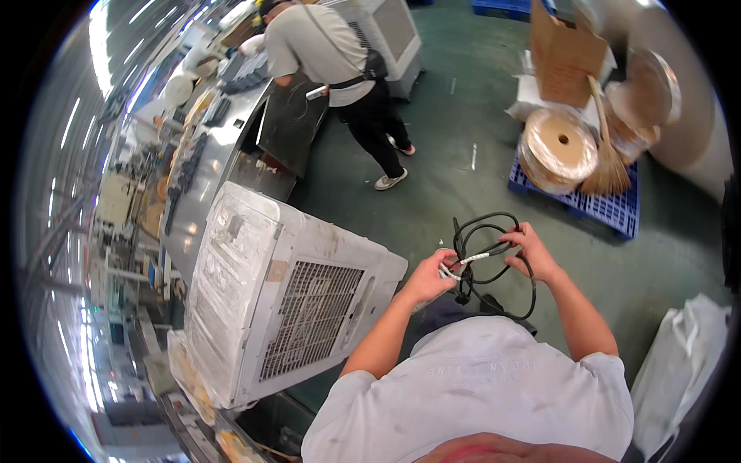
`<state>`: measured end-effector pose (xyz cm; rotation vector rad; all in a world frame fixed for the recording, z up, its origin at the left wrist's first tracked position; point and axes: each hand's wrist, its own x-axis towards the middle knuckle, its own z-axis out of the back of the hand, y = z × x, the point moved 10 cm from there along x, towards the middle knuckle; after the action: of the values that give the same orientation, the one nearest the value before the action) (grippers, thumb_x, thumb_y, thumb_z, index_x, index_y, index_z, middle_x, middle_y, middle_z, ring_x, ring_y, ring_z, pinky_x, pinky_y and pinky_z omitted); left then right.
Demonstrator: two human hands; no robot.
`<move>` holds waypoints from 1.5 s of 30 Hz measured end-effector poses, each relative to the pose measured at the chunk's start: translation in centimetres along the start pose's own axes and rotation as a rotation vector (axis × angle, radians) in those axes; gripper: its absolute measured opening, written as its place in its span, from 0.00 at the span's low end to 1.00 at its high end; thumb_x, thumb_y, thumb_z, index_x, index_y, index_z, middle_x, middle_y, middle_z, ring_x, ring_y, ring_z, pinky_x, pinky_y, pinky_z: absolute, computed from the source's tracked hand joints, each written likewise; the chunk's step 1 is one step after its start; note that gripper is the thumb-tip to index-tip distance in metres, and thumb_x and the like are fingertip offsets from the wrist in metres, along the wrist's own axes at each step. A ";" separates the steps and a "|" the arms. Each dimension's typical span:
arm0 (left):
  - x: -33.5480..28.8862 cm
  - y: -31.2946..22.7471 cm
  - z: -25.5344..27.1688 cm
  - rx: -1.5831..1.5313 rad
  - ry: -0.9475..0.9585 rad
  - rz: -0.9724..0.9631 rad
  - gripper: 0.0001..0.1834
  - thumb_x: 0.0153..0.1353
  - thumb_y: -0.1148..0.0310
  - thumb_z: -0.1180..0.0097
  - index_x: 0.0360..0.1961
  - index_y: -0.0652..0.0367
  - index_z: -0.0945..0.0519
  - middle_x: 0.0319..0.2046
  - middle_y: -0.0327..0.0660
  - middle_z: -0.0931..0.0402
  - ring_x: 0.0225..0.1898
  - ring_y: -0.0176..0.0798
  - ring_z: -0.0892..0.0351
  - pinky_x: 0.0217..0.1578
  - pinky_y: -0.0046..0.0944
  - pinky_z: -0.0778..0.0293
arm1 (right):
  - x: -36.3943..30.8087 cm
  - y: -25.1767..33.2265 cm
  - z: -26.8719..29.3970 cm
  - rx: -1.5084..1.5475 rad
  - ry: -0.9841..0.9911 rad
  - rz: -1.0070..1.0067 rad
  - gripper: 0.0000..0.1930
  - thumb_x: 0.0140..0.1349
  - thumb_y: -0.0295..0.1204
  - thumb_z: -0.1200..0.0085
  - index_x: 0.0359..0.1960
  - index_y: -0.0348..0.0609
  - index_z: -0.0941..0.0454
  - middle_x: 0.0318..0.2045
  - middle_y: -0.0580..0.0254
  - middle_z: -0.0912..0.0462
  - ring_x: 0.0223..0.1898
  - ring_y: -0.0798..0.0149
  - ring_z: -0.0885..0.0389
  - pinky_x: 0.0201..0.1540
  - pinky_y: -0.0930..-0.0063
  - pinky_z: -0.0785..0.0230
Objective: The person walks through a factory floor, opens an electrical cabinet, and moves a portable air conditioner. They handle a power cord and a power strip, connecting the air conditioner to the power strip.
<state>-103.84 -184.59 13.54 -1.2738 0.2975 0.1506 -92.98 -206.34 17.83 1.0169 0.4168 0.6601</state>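
1. Black rubber power cord (494, 255), coiled into loose loops, hangs between both hands in front of the person's chest, above the dark green floor (440, 177).
2. Left hand (431, 279) pinches a white band (461, 265) that crosses the coil, fingers pressed together on it at the loops' left edge.
3. Right hand (532, 251) closes its fingers over the upper right edge of the coil, just across the loops from the left hand.
4. Below the grip the bottom loop sags free toward the person's grey shirt, touching nothing I can make out.
5. Left of the grip, a white plastic cooling unit with a slatted grille (285, 301) stands near; its right corner comes close to the left forearm.
6. Ahead of the grip the floor lies open as far as another person in a beige shirt (340, 62) bent over a steel workbench (224, 147).
7. Ahead and right, well apart, a blue plastic pallet (594, 204) carries brown tape rolls, cardboard and a straw broom.
8. Right of the grip, beyond a stretch of floor, a white bag (683, 355) stands at the picture's edge.
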 end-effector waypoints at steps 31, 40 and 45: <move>34.3 6.5 16.3 -0.080 -0.486 0.470 0.44 0.48 0.63 0.28 0.67 0.60 0.33 0.47 0.54 0.18 0.49 0.56 0.17 0.51 0.48 0.23 | 53.7 -12.0 2.8 0.053 0.573 0.240 0.11 0.52 0.23 0.29 0.29 0.41 0.22 0.43 0.51 0.20 0.42 0.51 0.18 0.43 0.65 0.25; 15.6 4.3 -2.4 -0.352 -1.314 0.581 0.33 0.50 0.65 0.24 0.57 0.61 0.24 0.46 0.49 0.18 0.47 0.46 0.18 0.49 0.42 0.23 | 36.6 -5.6 -5.7 -0.471 1.059 0.738 0.07 0.51 0.30 0.32 0.30 0.48 0.19 0.35 0.55 0.21 0.38 0.47 0.17 0.39 0.53 0.23; 6.2 3.0 -11.9 -0.678 -1.804 0.426 0.21 0.54 0.71 0.25 0.47 0.60 0.22 0.37 0.35 0.21 0.39 0.30 0.24 0.42 0.34 0.25 | 22.7 -0.5 -9.7 -0.554 1.138 1.071 0.13 0.52 0.32 0.32 0.36 0.45 0.21 0.39 0.53 0.21 0.46 0.48 0.18 0.45 0.55 0.22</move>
<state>-100.34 -195.47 5.78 -1.2243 -1.1361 1.7329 -81.99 -184.89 12.33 0.1508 0.5912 2.2062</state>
